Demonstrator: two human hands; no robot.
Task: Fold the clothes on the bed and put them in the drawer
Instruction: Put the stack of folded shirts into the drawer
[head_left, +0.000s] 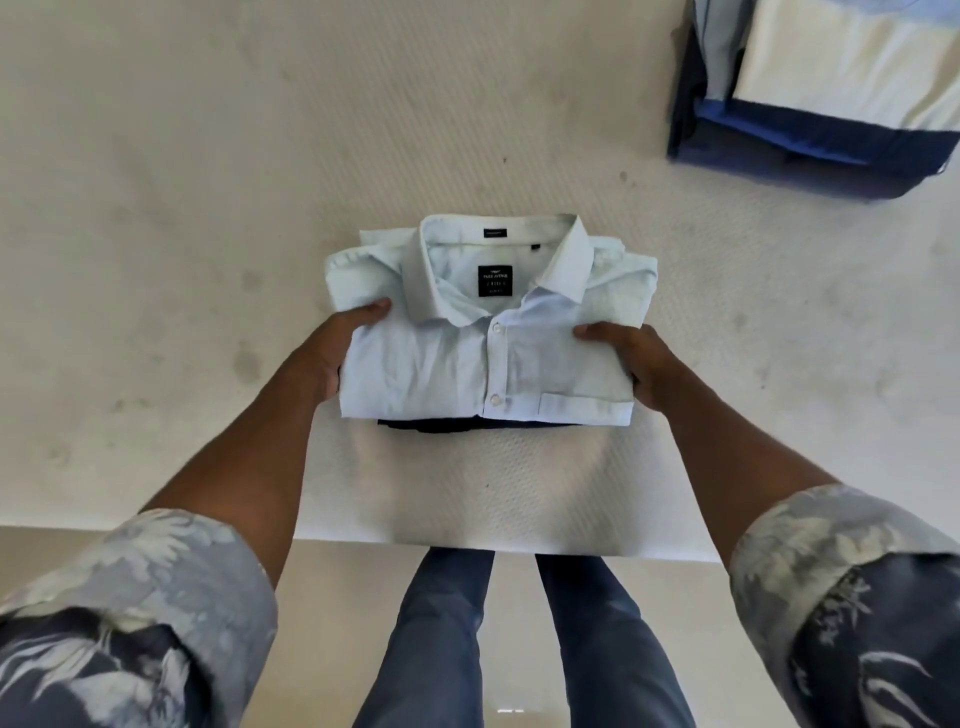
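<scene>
A folded pale blue collared shirt (483, 338) with a black neck label lies on top of a dark folded garment (441, 424), of which only a thin edge shows beneath it. The stack is on the white bed (208, 182), near its front edge. My left hand (337, 348) grips the stack's left side, thumb on top and fingers hidden underneath. My right hand (634, 358) grips the right side the same way. No drawer is in view.
A pile of folded clothes (831, 88) in dark blue, blue and cream lies at the bed's far right corner. The bed's front edge runs just before my legs (519, 639), which stand on a pale tiled floor.
</scene>
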